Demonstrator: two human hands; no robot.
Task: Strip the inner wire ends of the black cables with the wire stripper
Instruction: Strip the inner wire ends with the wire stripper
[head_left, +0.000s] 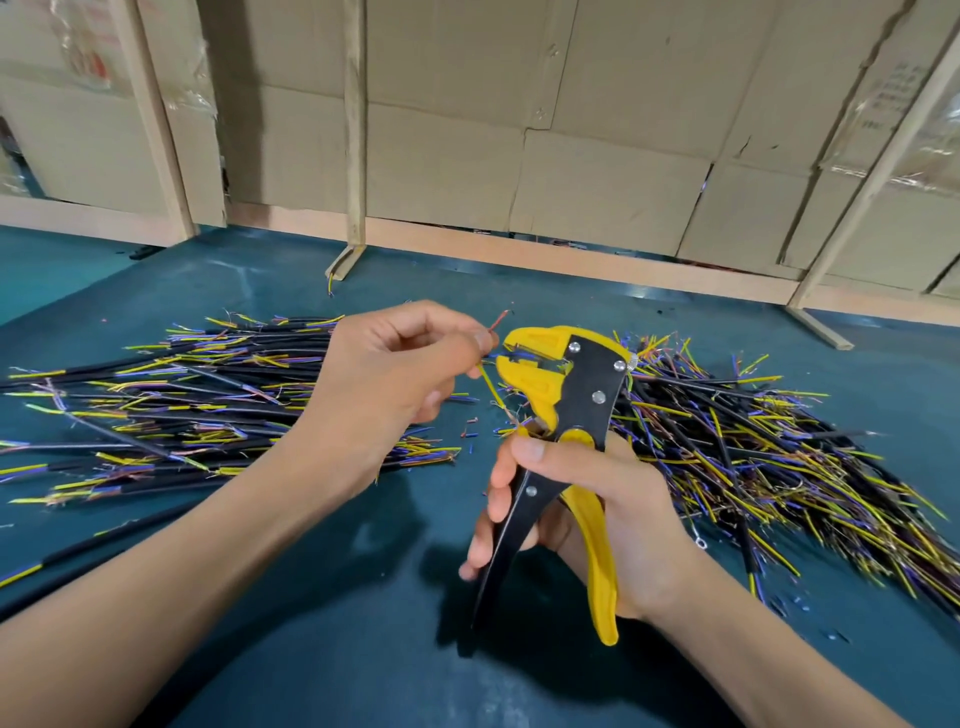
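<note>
i see my two forearms bare from the frame's edge to the wrists, no sleeves, left hand (395, 374) and right hand (608, 514) ungloved, no rings or watch.

Even overhead light; soft shadows; edges bowed, slightly blurred.

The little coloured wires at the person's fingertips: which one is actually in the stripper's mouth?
The blue wire, running from the left hand into the wire stripper. The red wire points up and the yellow wire hangs down, both outside.
</note>
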